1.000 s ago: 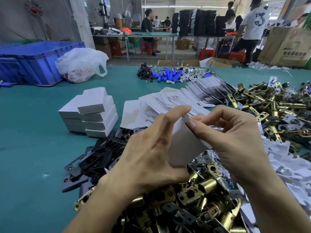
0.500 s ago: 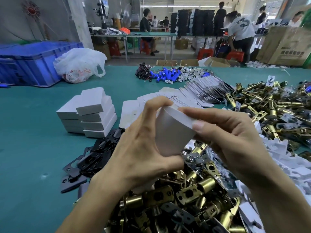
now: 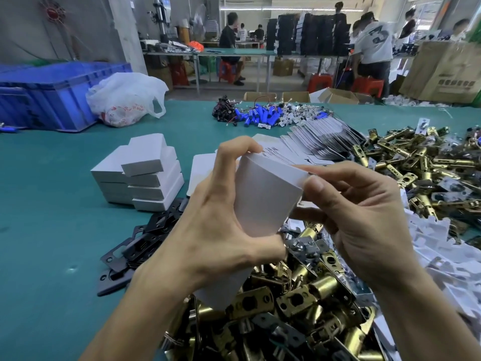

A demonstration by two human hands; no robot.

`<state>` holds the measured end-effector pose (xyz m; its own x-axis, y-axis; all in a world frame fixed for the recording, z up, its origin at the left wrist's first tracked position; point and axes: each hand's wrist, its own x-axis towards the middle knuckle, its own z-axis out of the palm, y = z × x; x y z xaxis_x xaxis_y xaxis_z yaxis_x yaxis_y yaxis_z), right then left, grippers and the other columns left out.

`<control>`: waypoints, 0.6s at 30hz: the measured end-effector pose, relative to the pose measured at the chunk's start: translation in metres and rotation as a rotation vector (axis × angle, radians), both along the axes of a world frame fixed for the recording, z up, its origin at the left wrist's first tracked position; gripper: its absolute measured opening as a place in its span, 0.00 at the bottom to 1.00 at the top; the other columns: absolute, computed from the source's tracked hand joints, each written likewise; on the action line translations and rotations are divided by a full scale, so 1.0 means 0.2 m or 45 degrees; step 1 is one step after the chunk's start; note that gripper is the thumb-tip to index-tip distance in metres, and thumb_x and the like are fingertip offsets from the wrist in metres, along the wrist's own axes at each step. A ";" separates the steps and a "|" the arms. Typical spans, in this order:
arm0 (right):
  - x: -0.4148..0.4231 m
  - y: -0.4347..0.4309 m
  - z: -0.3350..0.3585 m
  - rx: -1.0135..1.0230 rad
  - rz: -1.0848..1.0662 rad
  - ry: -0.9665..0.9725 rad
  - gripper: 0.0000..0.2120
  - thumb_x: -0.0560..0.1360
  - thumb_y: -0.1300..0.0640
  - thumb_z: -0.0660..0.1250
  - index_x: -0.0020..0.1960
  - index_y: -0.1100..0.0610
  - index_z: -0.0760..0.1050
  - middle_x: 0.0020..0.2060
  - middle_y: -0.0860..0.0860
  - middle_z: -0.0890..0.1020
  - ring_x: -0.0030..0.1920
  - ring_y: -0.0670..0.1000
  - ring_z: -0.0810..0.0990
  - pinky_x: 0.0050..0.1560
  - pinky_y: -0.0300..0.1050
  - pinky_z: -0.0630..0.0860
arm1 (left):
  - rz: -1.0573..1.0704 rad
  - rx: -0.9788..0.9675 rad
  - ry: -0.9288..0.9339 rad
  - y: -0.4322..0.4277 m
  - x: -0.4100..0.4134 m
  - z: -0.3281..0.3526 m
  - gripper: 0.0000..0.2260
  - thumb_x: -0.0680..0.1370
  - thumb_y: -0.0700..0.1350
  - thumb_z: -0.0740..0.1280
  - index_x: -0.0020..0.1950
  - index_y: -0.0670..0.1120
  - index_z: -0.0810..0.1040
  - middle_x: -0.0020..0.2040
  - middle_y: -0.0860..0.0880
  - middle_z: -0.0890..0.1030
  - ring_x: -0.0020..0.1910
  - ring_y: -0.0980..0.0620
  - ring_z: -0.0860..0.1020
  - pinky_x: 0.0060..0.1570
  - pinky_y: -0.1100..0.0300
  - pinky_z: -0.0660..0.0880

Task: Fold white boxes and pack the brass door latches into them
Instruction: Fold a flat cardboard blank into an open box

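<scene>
Across the teal green table cover [image 3: 52, 230] of a busy workshop, stock lies in heaps. A blue plastic crate [image 3: 52, 95] and a knotted white plastic bag [image 3: 125, 100] sit far left. A heap of blue cylindrical parts with wires [image 3: 260, 117] lies at the far middle. A fan of flat white box blanks [image 3: 320, 142] spreads just beyond the hands. A stack of folded white boxes [image 3: 145, 175] stands to the left, with black metal strike plates [image 3: 138, 246] scattered near it. Brass door latches [image 3: 299, 303] pile up at the near edge and again at the right. White card inserts [image 3: 442, 256] lie on the near right. Beyond the table, people work at other benches beside a brown cardboard carton [image 3: 447, 71].

Held in the air above the near latch pile is a white cardboard box [image 3: 265, 199]. Its long axis slants from low near left to high far right, and its upper end faces up and away.

The left hand [image 3: 216, 230] wraps the box from the left. Its thumb lies across the near face and its forefinger is curled over the top far corner. The right hand [image 3: 364, 220] comes in from the right, with its thumb on the top right corner and its fingers bent behind, pinching that end.
</scene>
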<state>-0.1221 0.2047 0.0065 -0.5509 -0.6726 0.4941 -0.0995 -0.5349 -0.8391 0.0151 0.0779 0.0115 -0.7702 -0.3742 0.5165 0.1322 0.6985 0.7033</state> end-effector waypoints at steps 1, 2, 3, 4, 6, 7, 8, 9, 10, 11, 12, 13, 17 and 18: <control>0.00 0.00 0.00 -0.012 -0.014 0.017 0.08 0.66 0.52 0.74 0.43 0.52 0.86 0.45 0.52 0.87 0.44 0.53 0.87 0.40 0.48 0.83 | 0.005 -0.020 -0.002 0.00 0.00 0.00 0.40 0.59 0.50 0.75 0.65 0.69 0.60 0.48 0.60 0.73 0.42 0.56 0.79 0.30 0.67 0.75; 0.01 0.00 0.00 -0.023 -0.025 0.036 0.09 0.66 0.53 0.73 0.44 0.54 0.86 0.45 0.53 0.87 0.45 0.54 0.87 0.40 0.48 0.84 | 0.014 -0.043 -0.007 0.01 0.00 0.01 0.41 0.59 0.51 0.75 0.66 0.70 0.60 0.51 0.62 0.72 0.44 0.58 0.78 0.32 0.69 0.75; 0.01 0.00 0.01 -0.025 -0.032 0.056 0.11 0.66 0.53 0.72 0.46 0.55 0.86 0.46 0.53 0.87 0.45 0.55 0.87 0.41 0.48 0.84 | 0.025 -0.057 -0.010 0.01 0.00 0.01 0.41 0.59 0.51 0.75 0.66 0.72 0.60 0.53 0.64 0.71 0.46 0.59 0.77 0.33 0.71 0.74; 0.02 0.00 0.01 -0.022 -0.035 0.077 0.12 0.66 0.54 0.72 0.49 0.56 0.85 0.47 0.52 0.87 0.46 0.55 0.87 0.41 0.48 0.84 | 0.036 -0.062 -0.006 0.01 -0.01 0.01 0.41 0.59 0.52 0.74 0.67 0.72 0.60 0.54 0.64 0.71 0.46 0.59 0.77 0.34 0.71 0.73; 0.02 0.00 0.01 -0.024 -0.038 0.114 0.13 0.68 0.56 0.73 0.51 0.57 0.82 0.47 0.51 0.87 0.45 0.53 0.87 0.42 0.46 0.83 | 0.054 -0.069 0.007 0.01 -0.01 0.01 0.39 0.60 0.51 0.75 0.65 0.72 0.62 0.55 0.64 0.71 0.46 0.59 0.76 0.35 0.72 0.73; 0.02 0.00 0.01 -0.030 -0.042 0.137 0.11 0.69 0.58 0.73 0.52 0.57 0.82 0.47 0.50 0.87 0.44 0.52 0.87 0.42 0.45 0.83 | 0.063 -0.073 0.008 0.01 -0.01 0.01 0.37 0.60 0.51 0.75 0.64 0.70 0.63 0.54 0.64 0.71 0.45 0.59 0.76 0.36 0.72 0.72; 0.02 0.00 0.00 -0.036 -0.044 0.160 0.11 0.69 0.61 0.73 0.52 0.58 0.82 0.47 0.50 0.87 0.43 0.52 0.87 0.41 0.44 0.83 | 0.071 -0.072 0.006 0.01 -0.01 0.01 0.36 0.60 0.50 0.76 0.62 0.69 0.64 0.53 0.63 0.71 0.44 0.58 0.76 0.35 0.71 0.72; 0.02 0.00 0.00 -0.042 -0.041 0.177 0.11 0.70 0.62 0.71 0.51 0.59 0.82 0.47 0.50 0.87 0.43 0.52 0.87 0.41 0.44 0.83 | 0.073 -0.064 0.004 0.01 -0.01 0.01 0.35 0.60 0.50 0.76 0.62 0.68 0.65 0.52 0.62 0.72 0.43 0.57 0.76 0.34 0.70 0.73; 0.02 0.00 0.01 -0.049 -0.036 0.182 0.11 0.69 0.62 0.71 0.51 0.59 0.83 0.46 0.50 0.87 0.43 0.52 0.86 0.40 0.43 0.83 | 0.068 -0.049 0.004 0.01 -0.01 0.01 0.34 0.60 0.51 0.75 0.61 0.67 0.65 0.51 0.62 0.72 0.43 0.56 0.76 0.33 0.68 0.74; 0.02 0.00 0.01 -0.057 -0.031 0.180 0.11 0.69 0.61 0.71 0.51 0.58 0.83 0.46 0.50 0.87 0.43 0.51 0.86 0.39 0.43 0.83 | 0.057 -0.028 0.002 0.01 -0.01 0.01 0.34 0.59 0.51 0.75 0.61 0.66 0.65 0.50 0.61 0.72 0.42 0.55 0.77 0.32 0.65 0.76; 0.02 0.01 0.01 -0.062 -0.021 0.179 0.11 0.69 0.59 0.71 0.51 0.57 0.83 0.46 0.49 0.87 0.43 0.51 0.86 0.39 0.44 0.83 | 0.040 0.010 -0.004 0.01 0.00 0.01 0.33 0.59 0.52 0.74 0.61 0.66 0.65 0.50 0.61 0.72 0.42 0.53 0.78 0.31 0.61 0.78; 0.02 0.01 0.01 -0.060 -0.008 0.187 0.11 0.68 0.58 0.70 0.50 0.55 0.84 0.46 0.49 0.87 0.44 0.51 0.86 0.39 0.44 0.83 | 0.014 0.064 -0.020 0.01 0.00 0.01 0.33 0.59 0.51 0.74 0.60 0.66 0.66 0.49 0.60 0.73 0.41 0.52 0.78 0.32 0.57 0.80; 0.01 0.02 0.02 -0.041 -0.009 0.228 0.09 0.69 0.53 0.71 0.48 0.48 0.86 0.42 0.47 0.87 0.41 0.49 0.86 0.36 0.41 0.82 | -0.130 0.249 -0.137 0.00 0.01 0.01 0.36 0.57 0.53 0.74 0.63 0.64 0.67 0.50 0.59 0.75 0.45 0.49 0.81 0.38 0.54 0.83; 0.01 0.02 0.03 -0.045 -0.025 0.225 0.08 0.69 0.52 0.72 0.47 0.47 0.86 0.40 0.47 0.87 0.39 0.48 0.85 0.35 0.40 0.82 | -0.164 0.268 -0.162 0.00 0.01 0.01 0.36 0.57 0.53 0.74 0.64 0.63 0.67 0.51 0.59 0.76 0.46 0.50 0.80 0.39 0.56 0.82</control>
